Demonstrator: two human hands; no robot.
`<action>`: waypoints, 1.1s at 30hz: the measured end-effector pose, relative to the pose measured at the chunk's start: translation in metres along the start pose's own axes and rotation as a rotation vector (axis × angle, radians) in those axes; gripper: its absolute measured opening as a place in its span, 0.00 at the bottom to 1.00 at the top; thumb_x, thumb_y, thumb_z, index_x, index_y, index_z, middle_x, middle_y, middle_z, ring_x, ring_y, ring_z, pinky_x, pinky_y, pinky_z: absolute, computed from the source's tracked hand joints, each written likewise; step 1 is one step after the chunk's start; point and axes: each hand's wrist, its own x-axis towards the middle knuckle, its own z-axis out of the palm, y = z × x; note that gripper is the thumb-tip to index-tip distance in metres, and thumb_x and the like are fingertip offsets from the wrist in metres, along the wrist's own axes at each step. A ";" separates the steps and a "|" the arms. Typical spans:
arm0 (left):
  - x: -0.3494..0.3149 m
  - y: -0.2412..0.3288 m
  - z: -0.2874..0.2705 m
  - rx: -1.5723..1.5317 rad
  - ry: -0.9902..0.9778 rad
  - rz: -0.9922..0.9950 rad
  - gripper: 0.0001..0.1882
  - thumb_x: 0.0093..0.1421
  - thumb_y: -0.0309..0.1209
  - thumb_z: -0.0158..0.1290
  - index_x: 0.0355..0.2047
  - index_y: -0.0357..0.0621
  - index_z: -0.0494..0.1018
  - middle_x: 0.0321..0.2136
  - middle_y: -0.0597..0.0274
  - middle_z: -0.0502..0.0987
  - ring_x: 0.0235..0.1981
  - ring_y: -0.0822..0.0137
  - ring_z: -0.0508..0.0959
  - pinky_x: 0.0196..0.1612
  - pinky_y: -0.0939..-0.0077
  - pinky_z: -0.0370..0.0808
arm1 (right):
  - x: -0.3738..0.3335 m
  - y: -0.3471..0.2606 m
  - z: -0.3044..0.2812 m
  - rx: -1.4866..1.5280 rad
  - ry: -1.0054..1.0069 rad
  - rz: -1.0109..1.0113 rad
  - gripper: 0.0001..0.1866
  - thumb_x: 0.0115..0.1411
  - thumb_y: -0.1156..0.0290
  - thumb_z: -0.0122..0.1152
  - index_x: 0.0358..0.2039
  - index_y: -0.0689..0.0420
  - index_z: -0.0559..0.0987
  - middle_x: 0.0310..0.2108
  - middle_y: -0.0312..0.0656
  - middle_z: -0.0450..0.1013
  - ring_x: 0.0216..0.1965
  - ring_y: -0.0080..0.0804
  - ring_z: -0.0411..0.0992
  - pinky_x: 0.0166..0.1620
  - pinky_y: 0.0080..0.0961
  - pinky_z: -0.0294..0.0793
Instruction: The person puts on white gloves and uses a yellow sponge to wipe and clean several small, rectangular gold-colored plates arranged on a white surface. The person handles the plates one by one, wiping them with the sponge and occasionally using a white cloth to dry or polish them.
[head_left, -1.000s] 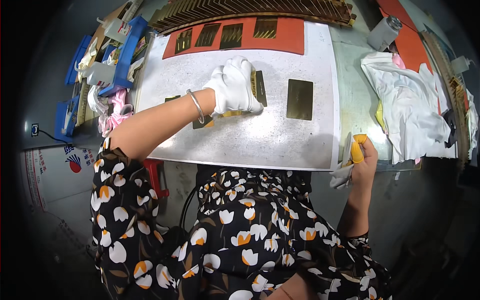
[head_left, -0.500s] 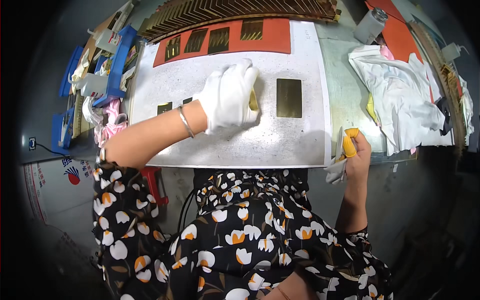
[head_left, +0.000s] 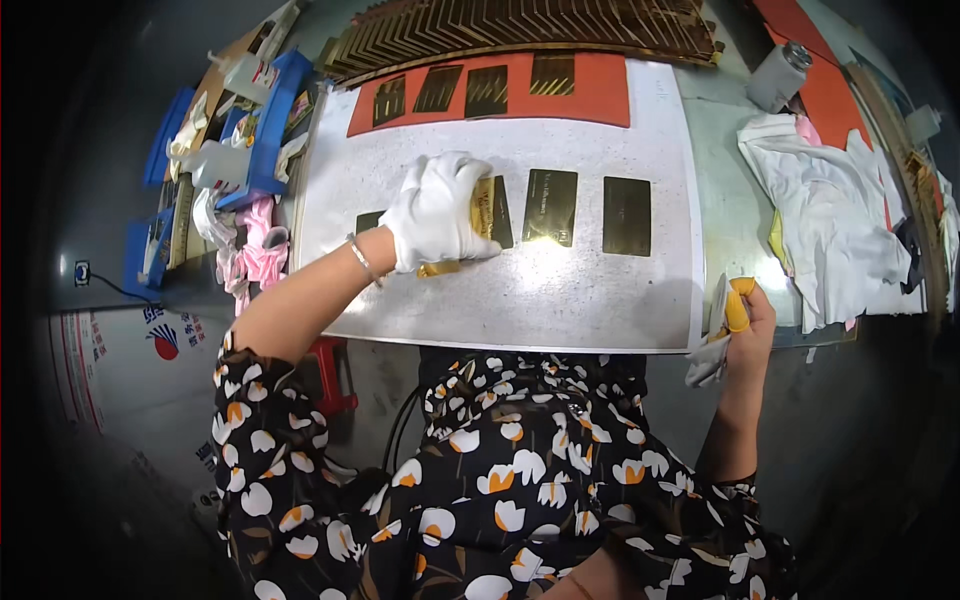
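My left hand [head_left: 440,210], in a white glove, is over the white board with its fingers closed around gold metal cards [head_left: 484,208]. How many it holds cannot be told; a gold edge also shows below the palm. Two dark gold cards, a middle one [head_left: 552,208] and a right one [head_left: 627,216], lie flat in a row to its right. Another card [head_left: 503,212] sits right at the fingertips, partly covered. Left of the glove, a dark card [head_left: 370,222] is partly hidden by my wrist. My right hand [head_left: 748,318], with yellow finger covers, pinches a whitish cloth [head_left: 708,360] at the table's front edge.
On an orange mat [head_left: 600,100] lie several patterned dark gold cards. Behind it stands a long rack [head_left: 520,40] of upright cards. A blue holder [head_left: 270,120] with squeeze bottles is at left. White cloth [head_left: 815,210] and a bottle [head_left: 780,77] are at right.
The view has shifted, so the table appears farther right. My left hand has moved left across the board. The middle card now lies uncovered beside the right one. My right hand keeps its pinch.
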 end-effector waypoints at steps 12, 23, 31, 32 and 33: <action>0.003 0.043 -0.026 0.133 -0.089 -0.015 0.31 0.39 0.39 0.59 0.44 0.45 0.64 0.40 0.48 0.68 0.40 0.50 0.72 0.43 0.59 0.70 | -0.001 0.004 -0.006 -0.004 -0.010 -0.003 0.07 0.60 0.71 0.54 0.35 0.62 0.72 0.25 0.28 0.66 0.25 0.11 0.59 0.28 0.10 0.57; -0.013 -0.001 -0.001 -0.322 0.180 0.137 0.45 0.39 0.54 0.63 0.52 0.41 0.59 0.53 0.51 0.63 0.57 0.52 0.62 0.60 0.51 0.51 | 0.001 0.000 0.004 -0.066 0.050 -0.043 0.06 0.60 0.72 0.53 0.34 0.61 0.72 0.25 0.27 0.65 0.25 0.11 0.58 0.28 0.10 0.56; -0.058 -0.036 -0.004 0.035 0.035 0.013 0.52 0.30 0.56 0.64 0.52 0.37 0.59 0.47 0.51 0.62 0.53 0.53 0.61 0.57 0.53 0.53 | 0.001 0.004 -0.006 -0.090 0.046 -0.031 0.07 0.61 0.71 0.52 0.34 0.62 0.72 0.26 0.27 0.65 0.26 0.11 0.59 0.29 0.09 0.57; -0.058 -0.035 -0.005 -0.002 0.008 -0.009 0.49 0.31 0.54 0.64 0.50 0.38 0.60 0.46 0.52 0.62 0.52 0.53 0.62 0.57 0.53 0.54 | 0.001 0.006 -0.006 -0.073 0.057 -0.029 0.07 0.61 0.71 0.52 0.35 0.62 0.72 0.26 0.27 0.65 0.26 0.11 0.59 0.29 0.09 0.58; -0.054 -0.031 -0.007 -0.040 -0.018 -0.030 0.46 0.32 0.52 0.63 0.48 0.38 0.61 0.45 0.52 0.63 0.51 0.53 0.62 0.56 0.53 0.54 | 0.001 0.008 -0.006 -0.057 0.069 -0.028 0.07 0.61 0.71 0.52 0.35 0.62 0.72 0.26 0.27 0.66 0.26 0.11 0.60 0.30 0.09 0.58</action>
